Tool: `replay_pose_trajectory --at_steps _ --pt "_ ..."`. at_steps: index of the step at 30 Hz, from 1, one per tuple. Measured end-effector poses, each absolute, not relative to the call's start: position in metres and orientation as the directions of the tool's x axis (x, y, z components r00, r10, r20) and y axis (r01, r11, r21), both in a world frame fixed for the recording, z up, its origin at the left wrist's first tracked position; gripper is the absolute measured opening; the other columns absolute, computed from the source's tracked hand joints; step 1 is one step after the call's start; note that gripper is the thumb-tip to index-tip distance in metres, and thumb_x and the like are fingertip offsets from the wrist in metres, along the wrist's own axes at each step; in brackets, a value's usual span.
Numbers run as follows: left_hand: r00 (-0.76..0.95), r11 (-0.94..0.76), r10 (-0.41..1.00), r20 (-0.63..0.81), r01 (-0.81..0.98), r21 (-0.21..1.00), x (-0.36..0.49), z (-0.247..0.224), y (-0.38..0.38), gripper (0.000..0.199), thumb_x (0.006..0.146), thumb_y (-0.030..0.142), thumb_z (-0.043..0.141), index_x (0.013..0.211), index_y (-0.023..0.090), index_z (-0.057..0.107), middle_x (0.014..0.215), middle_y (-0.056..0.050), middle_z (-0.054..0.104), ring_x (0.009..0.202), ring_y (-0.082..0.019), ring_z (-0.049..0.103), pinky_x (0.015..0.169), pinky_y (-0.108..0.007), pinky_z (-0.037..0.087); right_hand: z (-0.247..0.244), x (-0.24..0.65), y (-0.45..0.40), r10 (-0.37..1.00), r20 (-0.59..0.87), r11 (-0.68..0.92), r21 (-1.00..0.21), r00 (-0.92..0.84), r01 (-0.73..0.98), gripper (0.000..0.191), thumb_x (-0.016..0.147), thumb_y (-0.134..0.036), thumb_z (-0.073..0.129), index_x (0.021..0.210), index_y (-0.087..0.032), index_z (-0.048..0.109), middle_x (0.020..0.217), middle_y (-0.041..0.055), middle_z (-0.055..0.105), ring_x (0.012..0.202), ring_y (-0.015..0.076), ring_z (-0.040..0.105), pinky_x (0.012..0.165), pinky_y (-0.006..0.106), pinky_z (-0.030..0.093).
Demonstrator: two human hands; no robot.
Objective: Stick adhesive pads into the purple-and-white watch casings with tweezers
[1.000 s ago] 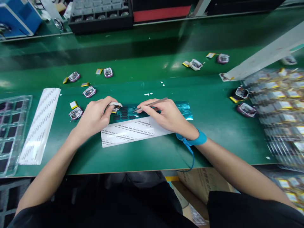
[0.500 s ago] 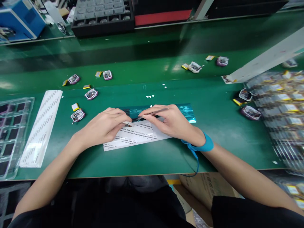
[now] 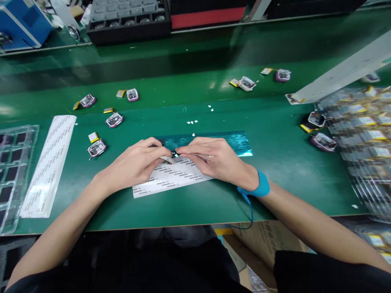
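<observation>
My left hand is closed around a small pale casing, whose edge shows below the fingertips. My right hand is pinched on slim metal tweezers, mostly covered by the fingers. Between the fingertips of both hands lies a small black piece, too small to make out fully. Under the hands is a white printed backing sheet. A shiny blue-green film strip with clear patterns runs behind them, and its left part is partly hidden by my left hand.
Several opened watch-like units with yellow-edged batteries lie around the green bench. Another printed sheet and a clear tray are on the left. Stacked trays of units stand right, beside a slanted white post. A blue wrist strap circles my right wrist.
My right hand has turned and drawn its fingertips close to my left, so the tweezers now show far less. The left hand keeps its hold on the casing. The view has shifted slightly.
</observation>
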State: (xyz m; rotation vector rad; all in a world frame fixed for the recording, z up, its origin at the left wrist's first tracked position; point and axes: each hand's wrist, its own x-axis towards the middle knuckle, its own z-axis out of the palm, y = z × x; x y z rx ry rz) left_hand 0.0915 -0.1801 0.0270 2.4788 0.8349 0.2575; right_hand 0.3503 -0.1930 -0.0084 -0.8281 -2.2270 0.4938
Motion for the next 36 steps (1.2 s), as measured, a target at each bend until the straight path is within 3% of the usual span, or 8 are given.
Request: replay_pose_trajectory --at_steps 6,8,10,13,17,23,29,36 --pt "0.819 -0.741 0.562 0.116 0.436 0.51 0.097 0.028 -0.186 0.031 0.102 0.013 0.041 0.113 0.021 0.069 0.113 -0.009 0.075 0.118 -0.026 0.063 0.11 -0.048 0.045 0.001 0.352 -0.192 0.665 0.657 0.723 -0.448 -0.354 0.526 0.026 0.1 -0.017 0.061 0.119 -0.028 0.075 0.108 0.0023 0.081 0.067 0.0155 0.069 0.063 0.033 0.059" --pt "0.75 -0.68 0.621 0.226 0.372 0.632 0.099 0.034 -0.191 0.026 0.102 0.015 0.045 0.111 0.021 0.068 0.115 -0.009 0.076 0.12 -0.025 0.065 0.117 -0.05 0.04 0.005 0.353 -0.192 0.622 0.702 0.749 -0.405 -0.347 0.524 0.031 0.099 -0.015 0.062 0.124 -0.031 0.072 0.113 0.0022 0.08 0.07 0.0166 0.071 0.065 0.034 0.06" --pt "0.527 -0.477 0.803 0.278 0.29 0.83 0.1 0.04 -0.194 0.02 0.103 0.021 0.048 0.112 0.021 0.066 0.113 -0.009 0.076 0.112 -0.023 0.069 0.11 -0.045 0.048 0.008 0.354 -0.194 0.578 0.728 0.778 -0.356 -0.369 0.517 0.038 0.098 -0.013 0.062 0.13 -0.033 0.069 0.118 0.0018 0.078 0.076 0.0185 0.074 0.066 0.036 0.061" --pt "0.202 -0.05 0.979 0.038 0.052 0.997 0.102 0.041 -0.191 0.014 0.099 0.029 0.057 0.107 0.019 0.064 0.1 -0.01 0.079 0.091 -0.021 0.074 0.086 -0.036 0.059 0.01 0.353 -0.198 0.556 0.737 0.781 -0.305 -0.384 0.545 0.04 0.098 -0.014 0.063 0.131 -0.036 0.069 0.121 0.0002 0.076 0.077 0.0203 0.075 0.064 0.039 0.063" --pt "0.257 0.345 0.916 -0.307 -0.116 0.932 0.105 0.031 -0.182 0.011 0.087 0.023 0.067 0.089 0.012 0.069 0.092 -0.013 0.079 0.079 -0.02 0.073 0.08 -0.035 0.058 0.016 0.352 -0.207 0.556 0.704 0.791 -0.287 -0.441 0.54 0.039 0.098 -0.015 0.064 0.13 -0.035 0.069 0.126 0.0008 0.073 0.079 0.0209 0.076 0.064 0.038 0.065" --pt "0.142 0.236 0.964 -0.223 -0.081 0.968 0.113 0.03 -0.19 0.012 0.081 0.023 0.077 0.074 0.015 0.071 0.074 -0.002 0.07 0.061 -0.01 0.06 0.064 -0.024 0.052 0.027 0.355 -0.22 0.457 0.659 0.86 -0.155 -0.598 0.486 0.042 0.097 -0.011 0.065 0.134 -0.03 0.065 0.131 0.0023 0.07 0.086 0.0199 0.077 0.072 0.036 0.067" --pt "0.029 0.241 0.97 -0.24 -0.195 0.951 0.117 0.038 -0.197 0.021 0.078 0.02 0.077 0.071 0.018 0.058 0.068 0.003 0.065 0.065 -0.014 0.073 0.074 -0.029 0.064 0.027 0.351 -0.22 0.394 0.622 0.877 -0.033 -0.677 0.48 0.029 0.104 -0.017 0.054 0.127 -0.026 0.069 0.131 0.0021 0.07 0.084 0.017 0.075 0.068 0.032 0.063" --pt "0.067 0.232 0.972 -0.223 -0.171 0.958 0.122 0.033 -0.206 0.031 0.082 0.023 0.076 0.067 0.021 0.049 0.064 0.006 0.056 0.061 -0.014 0.071 0.077 -0.037 0.067 0.026 0.344 -0.218 0.323 0.663 0.895 0.02 -0.676 0.446 0.02 0.096 -0.013 0.068 0.116 -0.014 0.071 0.121 0.0095 0.075 0.08 0.0174 0.075 0.066 0.03 0.064"
